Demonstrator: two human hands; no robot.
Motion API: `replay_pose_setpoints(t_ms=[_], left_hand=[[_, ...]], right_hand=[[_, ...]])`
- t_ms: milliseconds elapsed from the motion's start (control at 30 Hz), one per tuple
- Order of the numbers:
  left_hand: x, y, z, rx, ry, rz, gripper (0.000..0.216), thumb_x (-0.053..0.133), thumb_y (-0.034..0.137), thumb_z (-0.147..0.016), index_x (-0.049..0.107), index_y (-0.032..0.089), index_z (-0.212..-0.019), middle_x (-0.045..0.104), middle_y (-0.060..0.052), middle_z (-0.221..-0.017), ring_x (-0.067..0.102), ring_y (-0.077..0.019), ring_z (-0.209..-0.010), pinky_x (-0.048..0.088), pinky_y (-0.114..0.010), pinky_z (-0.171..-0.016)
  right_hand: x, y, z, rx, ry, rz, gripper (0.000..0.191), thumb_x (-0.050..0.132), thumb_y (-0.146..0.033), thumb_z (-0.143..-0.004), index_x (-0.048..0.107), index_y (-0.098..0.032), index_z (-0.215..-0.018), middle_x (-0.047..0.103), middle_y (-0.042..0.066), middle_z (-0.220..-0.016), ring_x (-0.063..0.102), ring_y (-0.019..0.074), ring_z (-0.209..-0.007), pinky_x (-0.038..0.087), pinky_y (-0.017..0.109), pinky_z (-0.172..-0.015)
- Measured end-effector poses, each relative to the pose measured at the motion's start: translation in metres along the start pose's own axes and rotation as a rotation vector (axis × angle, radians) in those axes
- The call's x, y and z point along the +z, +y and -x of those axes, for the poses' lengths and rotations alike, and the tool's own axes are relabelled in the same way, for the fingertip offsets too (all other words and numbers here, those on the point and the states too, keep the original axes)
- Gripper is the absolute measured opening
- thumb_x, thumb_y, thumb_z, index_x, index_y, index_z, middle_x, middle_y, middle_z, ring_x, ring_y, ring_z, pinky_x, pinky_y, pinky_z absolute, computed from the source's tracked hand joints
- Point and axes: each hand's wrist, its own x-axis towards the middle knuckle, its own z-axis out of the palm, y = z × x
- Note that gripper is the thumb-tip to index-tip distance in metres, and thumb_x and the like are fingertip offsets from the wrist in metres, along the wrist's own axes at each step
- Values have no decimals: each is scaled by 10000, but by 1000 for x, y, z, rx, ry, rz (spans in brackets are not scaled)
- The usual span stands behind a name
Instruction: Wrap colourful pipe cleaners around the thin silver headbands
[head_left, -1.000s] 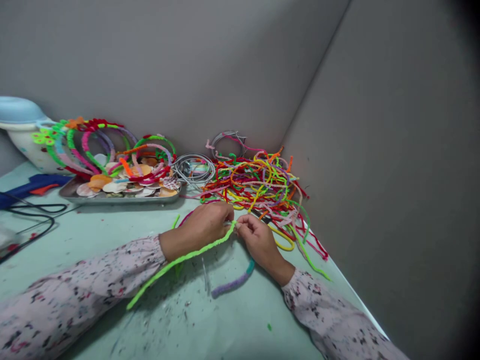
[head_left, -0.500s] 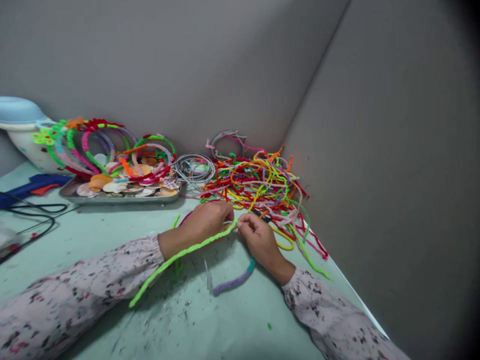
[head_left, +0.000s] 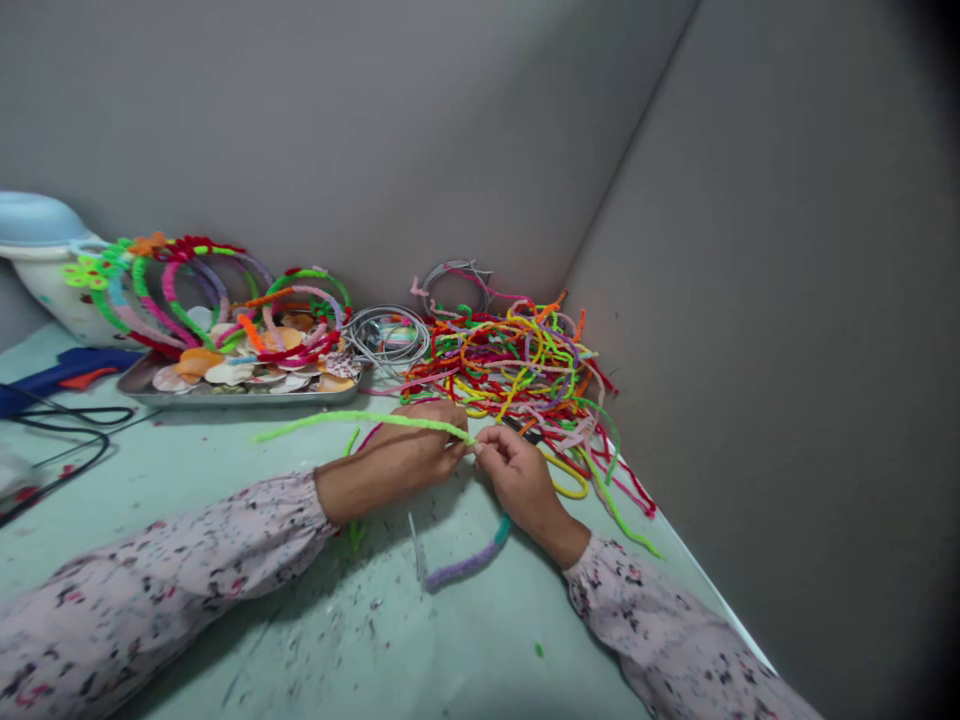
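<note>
A lime-green pipe cleaner (head_left: 360, 418) stretches leftward over the back of my left hand (head_left: 412, 450), its near end between my fingertips. My right hand (head_left: 519, 480) is closed, pinching that end with thumb and forefinger. The left fingers are closed just beside it, on what appears to be the thin wire of a headband; they largely cover it. Below the right hand curves a part of this headband wrapped in purple and teal fuzz (head_left: 466, 568). A bare grey wire end (head_left: 416, 548) shows near the purple tip. Behind the left wrist lies another green piece (head_left: 355, 537).
A metal tray (head_left: 247, 398) of shells holds several finished fuzzy headbands (head_left: 176, 285). Coiled wire (head_left: 390, 340) lies beside a heap of coloured pipe cleaners (head_left: 517, 350). At left are a blue glue gun (head_left: 45, 378), black cords and a lidded white bin (head_left: 64, 290). Grey walls stand behind and right.
The free length of the lime-green pipe cleaner has swung up from below my left forearm to above the hand. My left hand has turned slightly; the right has stayed in place.
</note>
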Motion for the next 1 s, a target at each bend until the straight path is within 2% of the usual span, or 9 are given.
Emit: replay_pose_setpoints(t_ms=[100,233,367,767,1000], left_hand=[[1,0,2,-5,2,-23,189,471,257,-830,630,156,-812,644,-72,-802,570,-178,-720,407,-280,-671],[0,1,4,-60,14,-23,201,514,282,-809,650,150,-742,654,-82,-740,558,-176,-657,370,-278,-606],[-1,2,4,-94,53,107,205,524,303,-801,647,146,-753,656,-72,-764,543,-158,-651,354,-264,-590],[4,-3,-1,-285,46,510,191,577,320,-716,533,159,-624,488,36,-571,438,-113,-555,282,-231,-498],[6,-1,-2,-423,20,696,172,600,301,-682,535,165,-600,507,41,-531,415,-103,-504,284,-240,-484]], right_hand=[[0,1,0,-17,8,13,114,519,-294,-828,585,-207,-795,529,-31,-623,444,129,-534,341,228,-505],[1,1,1,-33,26,34,107,524,-290,-827,587,-206,-804,532,-29,-632,442,128,-539,340,229,-509],[0,0,2,-47,31,48,121,517,-305,-841,587,-211,-814,529,-31,-633,437,128,-537,334,230,-509],[0,-3,5,-127,41,134,127,508,-297,-871,582,-196,-850,526,-31,-642,461,124,-559,348,229,-537],[-1,-3,6,-174,58,194,108,509,-262,-872,585,-186,-871,555,-22,-675,487,120,-582,368,228,-558]])
